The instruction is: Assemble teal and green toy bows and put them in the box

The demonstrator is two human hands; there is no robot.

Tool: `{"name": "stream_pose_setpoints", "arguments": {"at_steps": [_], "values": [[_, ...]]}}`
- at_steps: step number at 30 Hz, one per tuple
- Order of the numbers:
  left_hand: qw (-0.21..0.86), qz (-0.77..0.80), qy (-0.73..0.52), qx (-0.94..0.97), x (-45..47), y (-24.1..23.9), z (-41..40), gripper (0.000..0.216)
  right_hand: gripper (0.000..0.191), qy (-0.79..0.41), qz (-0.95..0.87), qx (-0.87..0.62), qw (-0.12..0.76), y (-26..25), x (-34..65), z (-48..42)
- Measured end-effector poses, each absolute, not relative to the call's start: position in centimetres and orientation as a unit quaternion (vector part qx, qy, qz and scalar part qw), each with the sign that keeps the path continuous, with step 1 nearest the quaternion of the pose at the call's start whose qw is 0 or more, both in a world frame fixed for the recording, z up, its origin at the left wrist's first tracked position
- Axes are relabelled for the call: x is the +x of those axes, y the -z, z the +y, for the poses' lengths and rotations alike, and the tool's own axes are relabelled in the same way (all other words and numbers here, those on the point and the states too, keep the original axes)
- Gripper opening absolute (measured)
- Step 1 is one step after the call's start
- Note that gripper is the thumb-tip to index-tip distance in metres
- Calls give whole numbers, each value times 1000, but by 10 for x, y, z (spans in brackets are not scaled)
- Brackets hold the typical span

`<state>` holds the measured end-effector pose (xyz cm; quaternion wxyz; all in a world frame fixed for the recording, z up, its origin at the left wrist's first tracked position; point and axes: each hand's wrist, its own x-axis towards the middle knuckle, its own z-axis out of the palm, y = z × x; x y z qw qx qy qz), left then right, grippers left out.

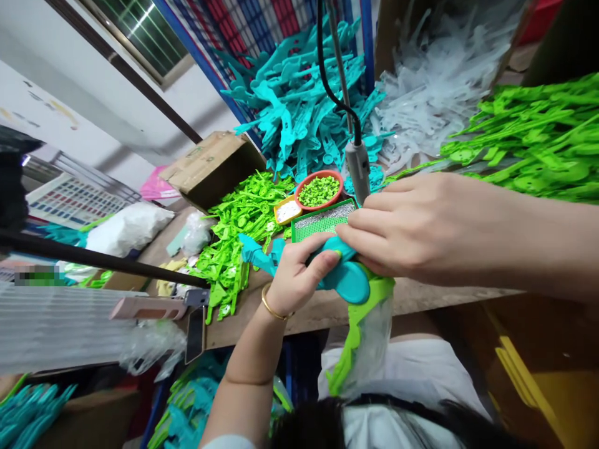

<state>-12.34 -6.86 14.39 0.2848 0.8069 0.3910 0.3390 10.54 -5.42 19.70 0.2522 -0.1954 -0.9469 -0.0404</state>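
Observation:
My left hand (pixel 292 274), with a gold bangle on the wrist, is closed round a teal plastic piece (pixel 346 280) held over the table's front edge. Under that piece hang a green plastic part and a clear plastic part (pixel 369 318), stacked together. My right hand (pixel 416 227) reaches in from the right, fingers pressed together on the top of the teal piece. Just behind the hands lies a green tray (pixel 318 224) with small silvery bits.
A hanging tool (pixel 358 165) on a black cable dangles above the tray. A red bowl (pixel 319 189) holds green beads, beside a small yellow dish (pixel 287 210). Heaps of loose green (pixel 238 237), teal (pixel 299 106) and clear parts cover the table; cardboard box (pixel 210 165) at left.

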Motion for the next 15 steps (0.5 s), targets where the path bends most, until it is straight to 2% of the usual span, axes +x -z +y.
{"name": "stream_pose_setpoints", "arguments": {"at_steps": [3,5,8,10,11,12,15], "values": [[285,391,-328,811,-121,-144,-68,40,27,-27,-921,-232,310,-185,122,-54],[270,405,-344,803,-119,-142,-66,40,31,-98,-858,-302,404,-166,128,-59],[233,430,-395,778,-114,-134,-61,37,38,-297,-696,-392,524,-117,115,-81],[218,439,-418,765,-110,-128,-57,36,54,-445,-645,-358,507,-79,93,-101],[214,441,-421,763,-108,-125,-56,36,55,-513,-607,-337,504,-63,82,-111],[208,443,-421,764,-107,-123,-55,36,48,-576,-550,-336,503,-52,73,-119],[154,448,-381,794,-105,-118,-55,38,42,-650,-447,-370,490,-44,73,-125]]}}
